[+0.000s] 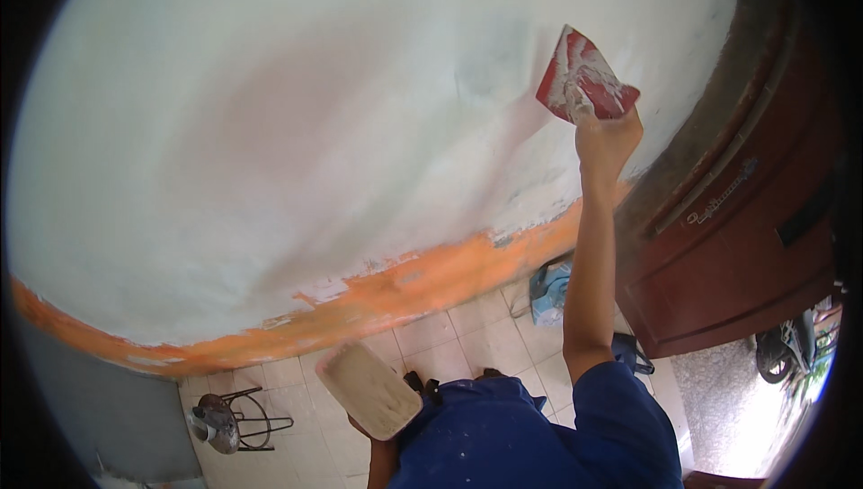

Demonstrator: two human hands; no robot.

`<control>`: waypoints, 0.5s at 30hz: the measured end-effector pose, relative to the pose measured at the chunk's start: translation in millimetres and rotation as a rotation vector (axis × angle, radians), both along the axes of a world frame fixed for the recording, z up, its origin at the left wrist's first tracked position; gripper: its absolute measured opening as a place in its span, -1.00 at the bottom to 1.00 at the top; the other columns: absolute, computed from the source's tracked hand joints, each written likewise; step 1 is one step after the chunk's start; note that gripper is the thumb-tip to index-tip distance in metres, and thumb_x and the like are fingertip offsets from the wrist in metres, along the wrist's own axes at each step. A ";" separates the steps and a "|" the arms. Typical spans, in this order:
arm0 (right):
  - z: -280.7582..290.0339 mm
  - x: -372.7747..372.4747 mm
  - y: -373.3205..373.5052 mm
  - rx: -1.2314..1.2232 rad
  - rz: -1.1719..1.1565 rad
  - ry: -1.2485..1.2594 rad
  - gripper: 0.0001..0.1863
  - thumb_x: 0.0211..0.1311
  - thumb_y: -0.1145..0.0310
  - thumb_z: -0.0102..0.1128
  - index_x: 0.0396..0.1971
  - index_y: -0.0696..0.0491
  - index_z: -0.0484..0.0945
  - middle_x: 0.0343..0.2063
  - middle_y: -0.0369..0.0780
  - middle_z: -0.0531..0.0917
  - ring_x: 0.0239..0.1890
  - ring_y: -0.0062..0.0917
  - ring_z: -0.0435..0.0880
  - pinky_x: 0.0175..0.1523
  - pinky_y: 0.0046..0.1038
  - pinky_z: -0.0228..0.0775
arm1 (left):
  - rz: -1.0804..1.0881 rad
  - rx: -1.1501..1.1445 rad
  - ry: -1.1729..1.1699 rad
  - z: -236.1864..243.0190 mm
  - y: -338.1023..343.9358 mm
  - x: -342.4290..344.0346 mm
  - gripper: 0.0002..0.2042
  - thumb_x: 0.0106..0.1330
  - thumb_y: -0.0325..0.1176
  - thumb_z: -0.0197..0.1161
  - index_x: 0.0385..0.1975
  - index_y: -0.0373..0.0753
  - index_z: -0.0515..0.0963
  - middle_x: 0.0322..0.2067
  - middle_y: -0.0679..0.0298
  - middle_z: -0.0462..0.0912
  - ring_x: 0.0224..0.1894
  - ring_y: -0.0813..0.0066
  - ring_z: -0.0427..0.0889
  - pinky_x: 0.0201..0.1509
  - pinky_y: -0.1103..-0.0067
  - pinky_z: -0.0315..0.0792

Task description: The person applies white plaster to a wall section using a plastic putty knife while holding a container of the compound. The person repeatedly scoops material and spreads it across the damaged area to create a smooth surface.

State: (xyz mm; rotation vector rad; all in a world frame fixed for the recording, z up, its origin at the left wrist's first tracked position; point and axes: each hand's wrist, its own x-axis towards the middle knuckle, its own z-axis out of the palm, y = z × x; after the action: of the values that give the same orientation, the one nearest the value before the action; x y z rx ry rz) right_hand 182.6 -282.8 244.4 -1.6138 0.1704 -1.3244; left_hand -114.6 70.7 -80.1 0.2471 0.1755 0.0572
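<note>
Up against the white-coated wall (297,111), my right hand (609,140) is closed on a red putty knife (580,75). White filler is smeared over its wide triangular blade. Low in front of my body, my left hand (361,426) supports a beige rectangular board (370,390) from beneath. The board's face looks coated with a thin pale layer. Most of the left fingers are hidden behind it.
An orange strip (431,278) runs along the wall's foot. On the tiled floor (440,334) stand a round stool (225,422) with things on it and a light-blue bag (550,296). A dark red door (737,246) is at right; a motorbike (784,350) is outside.
</note>
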 end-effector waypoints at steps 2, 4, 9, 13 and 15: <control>-4.8 -17.1 12.7 -0.054 -0.060 -0.053 -0.78 0.02 0.60 0.19 -0.28 0.29 0.49 -0.30 -0.09 0.64 -0.27 -0.29 0.65 -0.16 -0.42 0.48 | -0.030 -0.004 -0.024 2.0 1.4 2.6 -0.18 0.06 0.15 0.22 0.27 -0.16 0.10 0.20 0.06 0.20 0.21 0.03 0.24 0.20 -0.08 0.13; -30.8 -16.6 26.4 -0.253 -0.201 -0.140 -0.82 0.10 0.64 0.10 -0.25 0.26 0.48 -0.25 -0.07 0.59 -0.21 -0.27 0.60 -0.16 -0.42 0.46 | -0.126 -0.034 -0.147 38.5 -15.0 11.7 -0.18 0.06 0.13 0.23 0.27 -0.16 0.10 0.20 0.06 0.20 0.21 0.03 0.24 0.21 -0.07 0.13; -109.1 9.1 74.3 -0.310 -0.271 -0.070 -0.59 -0.05 0.69 0.03 -0.09 0.25 0.43 -0.13 0.00 0.51 -0.04 -0.09 0.50 -0.01 -0.25 0.42 | -0.192 -0.157 -0.171 55.2 -21.5 21.0 -0.17 0.04 0.10 0.27 0.27 -0.17 0.09 0.19 0.07 0.20 0.22 0.02 0.23 0.21 -0.07 0.12; -106.3 26.6 131.6 -0.231 -0.175 -0.015 -0.65 -0.07 0.61 0.16 -0.17 0.30 0.52 -0.28 0.03 0.60 -0.28 -0.12 0.63 -0.18 -0.35 0.50 | -0.132 -0.088 -0.036 20.2 5.5 20.2 -0.17 0.04 0.09 0.28 0.27 -0.14 0.09 0.18 0.08 0.20 0.22 0.03 0.23 0.21 -0.07 0.11; -104.0 30.3 139.5 -0.137 -0.068 0.014 -0.66 -0.10 0.57 0.22 -0.22 0.31 0.55 -0.40 0.01 0.63 -0.40 -0.19 0.66 -0.29 -0.40 0.51 | -0.107 0.007 -0.027 3.6 20.4 15.9 -0.17 0.04 0.09 0.29 0.27 -0.12 0.09 0.18 0.09 0.20 0.23 0.03 0.22 0.21 -0.07 0.12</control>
State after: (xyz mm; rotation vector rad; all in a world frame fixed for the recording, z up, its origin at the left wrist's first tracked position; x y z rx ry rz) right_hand 212.9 -143.3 140.4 -1.7463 0.1465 -1.4029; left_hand -98.7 91.1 -76.5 0.2627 0.1347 -0.0450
